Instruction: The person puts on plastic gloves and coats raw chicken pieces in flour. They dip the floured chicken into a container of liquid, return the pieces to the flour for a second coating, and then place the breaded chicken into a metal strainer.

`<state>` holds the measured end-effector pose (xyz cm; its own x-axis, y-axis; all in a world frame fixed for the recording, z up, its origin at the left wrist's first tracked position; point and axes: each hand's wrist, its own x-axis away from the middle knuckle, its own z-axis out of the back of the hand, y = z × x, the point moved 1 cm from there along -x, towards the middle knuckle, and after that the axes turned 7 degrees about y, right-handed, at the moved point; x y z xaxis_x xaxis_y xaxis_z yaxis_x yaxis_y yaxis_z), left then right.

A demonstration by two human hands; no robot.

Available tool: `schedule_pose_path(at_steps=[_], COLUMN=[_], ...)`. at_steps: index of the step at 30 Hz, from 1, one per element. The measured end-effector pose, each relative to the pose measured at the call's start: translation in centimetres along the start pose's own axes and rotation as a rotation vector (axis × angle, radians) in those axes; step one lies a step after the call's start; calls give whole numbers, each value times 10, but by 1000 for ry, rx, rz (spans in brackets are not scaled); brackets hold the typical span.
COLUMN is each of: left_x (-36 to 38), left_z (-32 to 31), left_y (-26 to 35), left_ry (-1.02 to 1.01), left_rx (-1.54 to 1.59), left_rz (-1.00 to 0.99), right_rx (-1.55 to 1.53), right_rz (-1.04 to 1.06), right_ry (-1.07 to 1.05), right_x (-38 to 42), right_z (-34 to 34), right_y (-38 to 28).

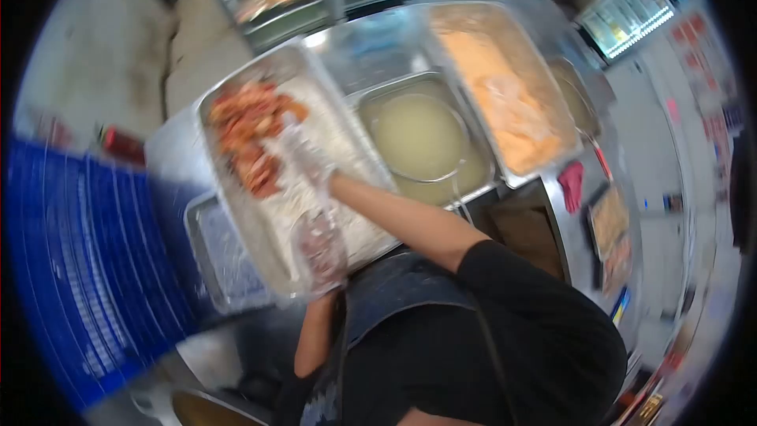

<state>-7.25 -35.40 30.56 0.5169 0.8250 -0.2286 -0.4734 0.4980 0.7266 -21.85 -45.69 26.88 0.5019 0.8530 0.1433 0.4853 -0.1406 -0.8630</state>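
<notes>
Both hands wear clear plastic gloves dusted with white powder. My right hand (306,151) is over the long metal tray, its blurred fingers stretched towards the red-orange marinated meat pieces (251,130). These pieces lie heaped at the far left of the tray, beside a bed of white flour-like powder (347,154). My left hand (319,251) is low over the near end of the same tray (272,264), its glove smeared reddish. Its fingers are too smeared to show whether they hold anything.
A pan of pale liquid (422,134) with a wire basket stands right of the flour tray. Beyond it is a tray of orange crumbs (505,102). A small metal tray (225,248) sits at left, near stacked blue crates (87,260). A pink cloth-like item (570,187) lies at right.
</notes>
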Motion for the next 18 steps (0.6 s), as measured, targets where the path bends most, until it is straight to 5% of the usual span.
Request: schedule_pose_path(at_steps=[1, 3, 5, 7, 10, 12, 14, 16, 18], left_x=[-6, -23, -47, -66, -70, -62, -39, -19, -18], left_z=[3, 25, 39, 46, 30, 30, 5, -14, -5], left_y=[-1, 1, -4, -16, -70, -61, -96, -123, -105], left_ry=[-74, -241, -369, -506, -560, -826, -863, -758, -747], left_rx=[-75, -199, -341, -667, -820, -765, -864, -904, -819], left_rz=[-80, -268, -421, 14, 168, 20, 113, -33, 77], right_rx=[-3, 925, 1268, 1374, 1448, 1809, 1675, 1729, 1863], right_rz=[48, -146, 263, -54, 16, -372, -218, -209, 158], right_ry=[59, 92, 358, -39, 133, -337, -123, -238, -178], right_x=[7, 22, 26, 35, 31, 35, 71, 72, 101], right_z=[14, 18, 34, 50, 83, 81, 58, 64, 75], right_y=[-16, -37, -12, -29, 41, 53, 11, 22, 32])
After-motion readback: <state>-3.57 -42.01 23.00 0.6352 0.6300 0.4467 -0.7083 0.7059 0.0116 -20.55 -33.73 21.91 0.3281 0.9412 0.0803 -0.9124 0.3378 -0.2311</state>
